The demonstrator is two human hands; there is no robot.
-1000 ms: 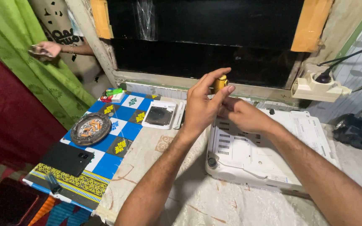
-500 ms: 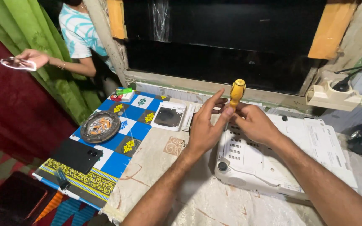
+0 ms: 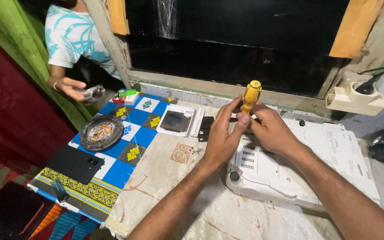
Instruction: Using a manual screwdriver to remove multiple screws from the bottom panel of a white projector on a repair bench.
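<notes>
Nearest the camera, two bare forearms reach up over a pale, marbled table cover (image 3: 165,195) toward a white plastic device (image 3: 307,171) that lies flat with its underside up, showing rows of vent slots, a round dark foot at its near left corner and a pale rectangular label on its right part. Over the device's far left corner stands a screwdriver (image 3: 250,96) with a stubby yellow handle, rounded at the top and upright; its shaft and tip are hidden behind the fingers. The left hand (image 3: 222,135) has its fingers held straight and close together, the thumb pressed against the base of the handle, while the right hand (image 3: 270,131) curls around the lower part of the tool from the other side, fingers bent and closed about it. To the left, on a blue-and-white chequered cloth (image 3: 112,166) with yellow and green motifs, lie a flat black phone (image 3: 74,163) and, further on, a round dark ashtray (image 3: 102,132) holding orange-tipped butts. Beyond the left hand lies a white square panel (image 3: 175,121) with a dark inset, and beside it small black flat pieces (image 3: 206,127). At the cloth's far edge sit small packets (image 3: 126,96), one green and one red and white. Behind them another person in a white-and-turquoise shirt holds a small silvery object (image 3: 93,93) in one hand (image 3: 73,87). At the far right, a cream power strip (image 3: 356,98) with a black plug rests on the window ledge.
</notes>
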